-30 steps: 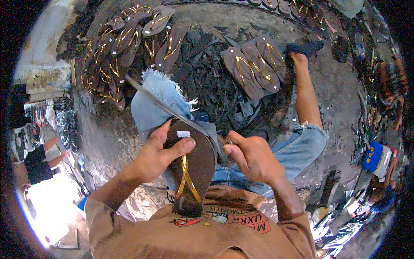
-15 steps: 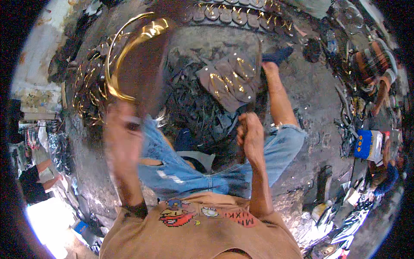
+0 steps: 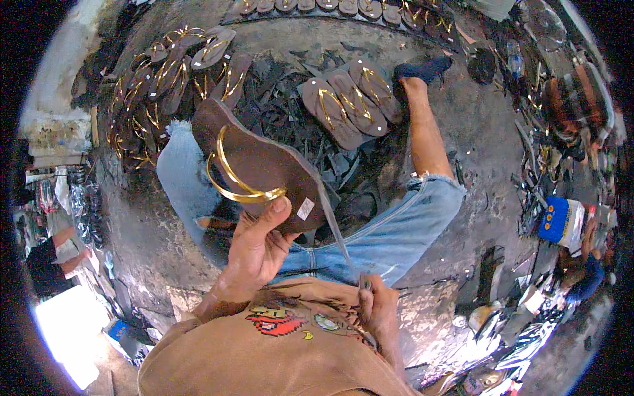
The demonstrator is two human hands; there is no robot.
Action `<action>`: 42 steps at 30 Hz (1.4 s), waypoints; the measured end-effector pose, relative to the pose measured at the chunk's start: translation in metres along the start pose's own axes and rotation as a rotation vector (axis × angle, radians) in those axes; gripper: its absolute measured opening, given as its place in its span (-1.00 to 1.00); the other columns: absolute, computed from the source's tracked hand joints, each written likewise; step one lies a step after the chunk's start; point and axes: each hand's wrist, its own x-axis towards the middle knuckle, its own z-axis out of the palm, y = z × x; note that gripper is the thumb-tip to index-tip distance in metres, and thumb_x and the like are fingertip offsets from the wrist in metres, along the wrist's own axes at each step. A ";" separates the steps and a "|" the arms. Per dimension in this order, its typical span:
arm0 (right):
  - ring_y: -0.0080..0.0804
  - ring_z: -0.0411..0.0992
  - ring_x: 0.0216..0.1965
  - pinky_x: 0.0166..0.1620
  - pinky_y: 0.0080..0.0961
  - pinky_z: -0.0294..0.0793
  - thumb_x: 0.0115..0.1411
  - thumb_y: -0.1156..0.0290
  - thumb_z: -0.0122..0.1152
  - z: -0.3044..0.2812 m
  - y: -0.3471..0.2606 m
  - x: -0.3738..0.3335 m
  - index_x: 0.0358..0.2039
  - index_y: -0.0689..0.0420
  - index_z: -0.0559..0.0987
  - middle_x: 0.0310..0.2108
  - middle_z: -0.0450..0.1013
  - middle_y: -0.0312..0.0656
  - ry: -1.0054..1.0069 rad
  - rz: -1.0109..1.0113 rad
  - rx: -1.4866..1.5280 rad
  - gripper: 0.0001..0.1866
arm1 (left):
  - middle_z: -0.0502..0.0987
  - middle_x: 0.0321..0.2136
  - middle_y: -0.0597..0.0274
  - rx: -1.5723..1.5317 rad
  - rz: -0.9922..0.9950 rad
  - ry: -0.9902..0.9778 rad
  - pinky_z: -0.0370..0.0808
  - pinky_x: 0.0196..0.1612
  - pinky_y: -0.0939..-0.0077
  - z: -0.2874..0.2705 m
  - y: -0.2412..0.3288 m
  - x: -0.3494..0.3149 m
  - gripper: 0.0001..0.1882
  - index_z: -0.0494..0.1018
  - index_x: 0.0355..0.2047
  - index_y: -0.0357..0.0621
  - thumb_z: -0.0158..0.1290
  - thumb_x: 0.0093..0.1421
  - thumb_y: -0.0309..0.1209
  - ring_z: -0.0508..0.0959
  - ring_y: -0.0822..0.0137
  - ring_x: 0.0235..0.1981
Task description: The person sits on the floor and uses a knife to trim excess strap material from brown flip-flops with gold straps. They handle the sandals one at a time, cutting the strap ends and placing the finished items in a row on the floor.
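Note:
A brown flip-flop (image 3: pixel 284 175) with a gold thong strap and a small white sticker is tilted up in front of my torso. My left hand (image 3: pixel 259 249) grips it at the end by the sticker, thumb on top near where the strap meets the sole. From the sole's right edge a thin grey strip (image 3: pixel 339 237) runs down to my right hand (image 3: pixel 378 307), which is closed at the front of my shirt. Whether the strip is still joined to the sole cannot be made out. Three similar flip-flops (image 3: pixel 356 102) lie side by side on the floor beyond.
Dark scraps (image 3: pixel 277 89) litter the floor between my legs. A pile of gold-strapped flip-flops (image 3: pixel 158 86) lies at the far left, and a row of them (image 3: pixel 330 8) lines the far edge. At the right are a blue and white box (image 3: pixel 561 221) and assorted clutter.
The flip-flop has come nearer and to the right in my left hand. My right hand has moved down toward my shirt, with the grey strip now stretched between it and the sole.

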 end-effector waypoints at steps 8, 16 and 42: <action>0.21 0.51 -0.36 -0.40 -0.04 0.45 0.31 0.06 0.16 -0.014 -0.044 0.088 -0.13 0.08 0.51 -0.43 0.52 0.11 -0.163 -0.111 -0.043 -0.65 | 0.58 0.00 0.18 0.009 0.012 0.019 0.60 0.03 0.21 -0.001 -0.002 -0.009 -0.54 0.42 0.13 -0.10 0.16 0.21 -0.62 0.61 0.23 -0.03; -0.56 0.39 -0.41 -0.34 -0.56 0.35 0.35 0.10 0.16 0.030 -0.077 0.149 -0.12 0.23 0.61 -0.45 0.49 -0.33 0.011 -0.040 0.611 -0.60 | 0.60 -0.08 0.23 0.864 -0.030 -0.112 0.45 0.12 0.43 -0.031 0.007 -0.004 -0.59 0.47 0.05 -0.24 0.27 0.24 -0.39 0.53 0.38 -0.01; -0.62 0.30 -0.66 -0.62 -0.60 0.28 0.36 0.24 0.21 0.004 0.007 0.155 -0.16 0.11 0.54 -0.58 0.44 -0.32 0.355 0.375 0.931 -0.79 | 0.42 0.04 -0.31 0.920 0.241 0.806 0.38 0.21 0.01 0.006 -0.207 0.367 -0.08 0.20 0.09 -0.38 0.44 -0.09 -0.08 0.41 -0.23 0.14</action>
